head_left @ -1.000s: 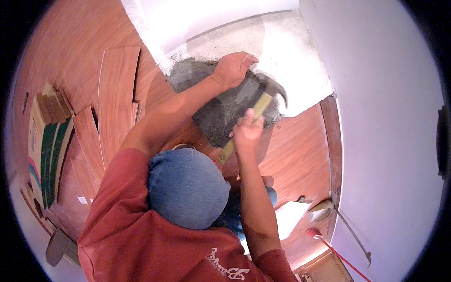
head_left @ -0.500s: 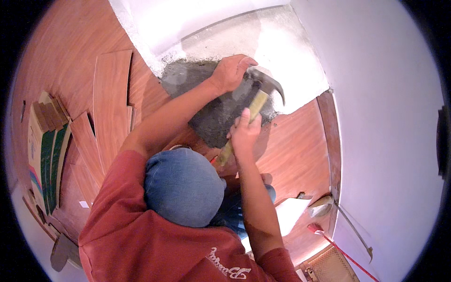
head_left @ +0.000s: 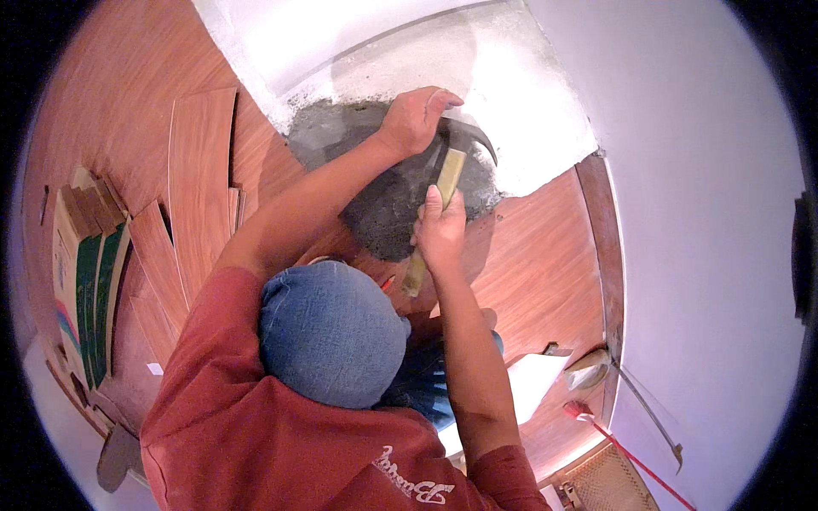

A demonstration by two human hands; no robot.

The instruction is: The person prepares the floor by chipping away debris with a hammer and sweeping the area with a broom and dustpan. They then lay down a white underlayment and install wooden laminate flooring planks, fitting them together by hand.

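My right hand (head_left: pixel 440 226) grips a claw hammer (head_left: pixel 452 173) partway along its yellowish handle. The dark metal head sits at the far end, its curved claw pointing right, and the handle's butt sticks out below my fist. Just left of the hammer head is my left hand (head_left: pixel 415 121), its fingers curled over; whatever they hold is hidden. Both hands are above a patch of rough dark grey cement (head_left: pixel 383 213) bordered by reddish wood flooring. A pale, brightly lit slab (head_left: pixel 537 136) adjoins the patch on the far right.
Loose wood planks (head_left: pixel 198 170) lie on the left beside cartons (head_left: pixel 88 298) of boards. A white wall (head_left: pixel 682 170) rises on the right. Near its foot are a white sheet (head_left: pixel 535 383), a red-handled tool (head_left: pixel 626 456), a thin metal rod (head_left: pixel 643 409) and a tan woven-textured case (head_left: pixel 605 481).
The hammer and my right hand have moved a little to the left, and the handle stands steeper. My left hand has shifted slightly up and left.
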